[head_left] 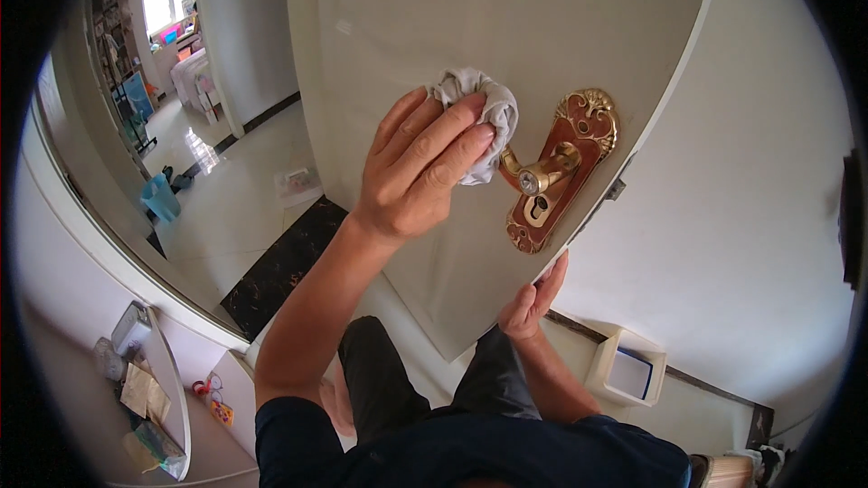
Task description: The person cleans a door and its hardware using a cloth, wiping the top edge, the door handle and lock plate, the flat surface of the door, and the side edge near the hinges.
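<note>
Pressing a bunched grey cloth [479,108] against the white door [470,27] at upper centre, the left hand [420,172] has its fingers laid together over the wad, just left of the brass lever handle [542,173]. The right hand [533,300], lower centre-right, grips the door's edge, fingers curled behind it. A hard push could swing the door and pinch those hidden fingers. The latch and far door face are out of sight.

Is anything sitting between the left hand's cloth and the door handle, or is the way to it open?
Nothing visible stands between them. The left hand presses the grey cloth against the white door right at the gold handle, the cloth apparently touching the lever's near end. The right hand grips the door's edge lower down, apart from the handle.
</note>
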The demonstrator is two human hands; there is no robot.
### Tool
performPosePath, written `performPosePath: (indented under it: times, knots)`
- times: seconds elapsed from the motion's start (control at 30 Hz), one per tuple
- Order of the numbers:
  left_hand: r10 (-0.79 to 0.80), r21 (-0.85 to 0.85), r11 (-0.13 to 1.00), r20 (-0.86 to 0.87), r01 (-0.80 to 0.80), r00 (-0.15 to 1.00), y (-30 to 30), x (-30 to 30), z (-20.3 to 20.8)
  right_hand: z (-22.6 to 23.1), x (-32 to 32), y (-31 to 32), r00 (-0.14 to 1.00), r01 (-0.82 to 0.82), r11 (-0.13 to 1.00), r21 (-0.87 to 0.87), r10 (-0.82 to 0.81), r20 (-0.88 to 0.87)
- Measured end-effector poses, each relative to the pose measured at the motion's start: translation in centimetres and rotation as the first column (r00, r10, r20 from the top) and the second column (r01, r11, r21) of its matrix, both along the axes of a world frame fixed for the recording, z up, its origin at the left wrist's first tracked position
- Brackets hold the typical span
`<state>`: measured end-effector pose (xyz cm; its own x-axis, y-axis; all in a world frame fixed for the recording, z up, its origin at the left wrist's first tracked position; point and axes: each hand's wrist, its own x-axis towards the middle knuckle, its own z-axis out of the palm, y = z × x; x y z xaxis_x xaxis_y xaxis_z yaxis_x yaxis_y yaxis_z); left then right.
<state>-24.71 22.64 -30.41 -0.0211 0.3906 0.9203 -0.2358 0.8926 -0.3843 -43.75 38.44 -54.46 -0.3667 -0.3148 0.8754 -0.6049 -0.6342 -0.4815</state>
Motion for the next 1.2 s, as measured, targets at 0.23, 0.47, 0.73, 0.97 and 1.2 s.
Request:
performPosePath:
  times: [0.23,0.47,0.73,0.97,1.2]
  knots:
    - [-0.382,0.501,0.786,-0.068,0.363,0.922,0.6,0.6,-0.3,0.7,0.5,0.2,0.992,-0.117,0.993,0.012,0.116,0.055]
    - [-0.816,0.731,-0.253,-0.513,0.634,0.267,-0.4,0.6,0.6,0.5,1.0,0.2,0.985,-0.151,0.988,0.027,0.148,0.090]
    - [-0.824,0.692,-0.395,-0.557,0.604,0.100,-1.5,-0.1,-0.5,0.0,0.6,0.4,0.985,-0.151,0.988,0.019,0.149,0.089]
    - [-0.770,0.628,-0.422,-0.629,0.654,0.107,0.0,-0.9,0.0,0.6,0.8,0.3,0.997,-0.078,0.997,-0.003,0.078,0.026]
    - [-0.706,0.641,-0.424,-0.676,0.640,0.209,1.4,-1.4,0.0,0.8,0.8,0.4,0.996,-0.089,0.996,0.005,0.089,0.017]
